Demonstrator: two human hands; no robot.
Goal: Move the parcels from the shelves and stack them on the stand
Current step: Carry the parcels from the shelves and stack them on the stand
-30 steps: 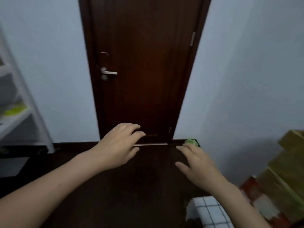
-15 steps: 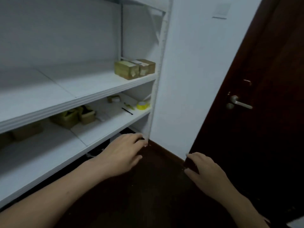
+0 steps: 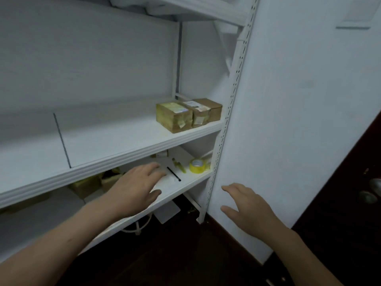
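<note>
While left hand (image 3: 138, 189) and right hand (image 3: 247, 210) hang empty, fingers relaxed, best take parcel (image 3: 174, 116) (front one) by both sides.

White shelves (image 3: 132, 145), two parcels (image 3: 186, 115) on upper board, yellow tape roll (image 3: 197, 165) below

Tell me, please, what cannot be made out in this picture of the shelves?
Head view:
Lower-shelf boxes: dim, largely hidden by the middle shelf; count unclear.
Labels on the upper boxes: too small to read.
Door handle: cut by the right edge.
Stand: outside the picture.
</note>
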